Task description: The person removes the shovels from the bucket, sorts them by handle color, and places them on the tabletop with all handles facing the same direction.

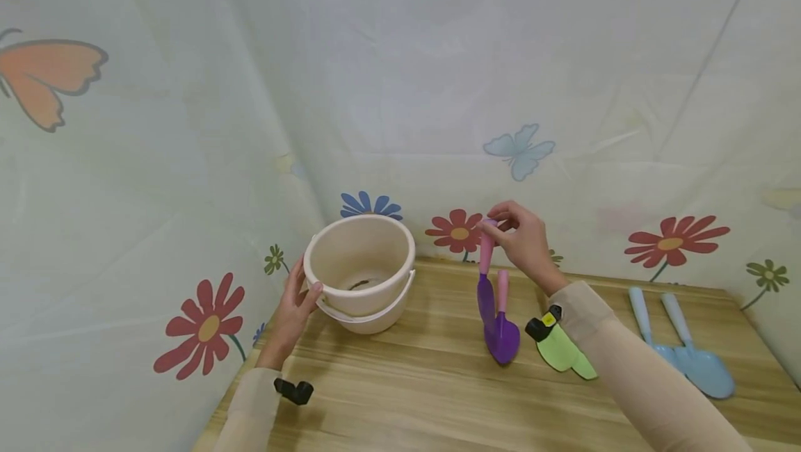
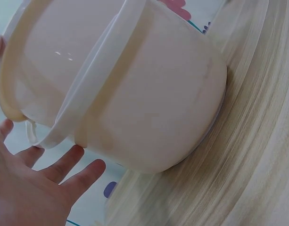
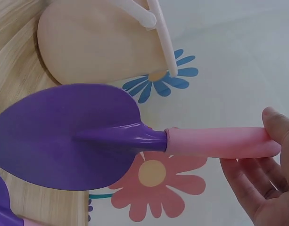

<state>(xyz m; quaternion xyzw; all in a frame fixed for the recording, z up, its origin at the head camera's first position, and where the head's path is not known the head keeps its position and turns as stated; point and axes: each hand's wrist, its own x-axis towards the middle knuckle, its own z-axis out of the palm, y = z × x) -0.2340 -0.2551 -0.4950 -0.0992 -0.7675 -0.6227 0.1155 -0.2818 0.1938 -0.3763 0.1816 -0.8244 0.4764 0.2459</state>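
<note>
My left hand (image 1: pixel 296 306) is at the left side of a cream bucket (image 1: pixel 389 294). Its thumb lies over the rim, and the spread fingers (image 2: pixel 83 179) touch the outside wall near the lowered bail handle (image 2: pixel 94 77). In my right hand (image 1: pixel 522 240) the thumb and fingers pinch the end of a pink handle. It belongs to a purple garden trowel (image 3: pixel 83 136), held blade down right of the bucket. Behind that blade, a second purple trowel (image 1: pixel 507 339) with a pink handle lies on the wooden table (image 1: pixel 400 396).
Green blades (image 1: pixel 559 349) lie on the table, partly hidden by my right forearm. Farther right are two light blue trowels (image 1: pixel 710 372), side by side. A flower-printed curtain (image 1: pixel 407 90) hangs behind and to the left of the table. Something small and dark shows on the bucket's floor.
</note>
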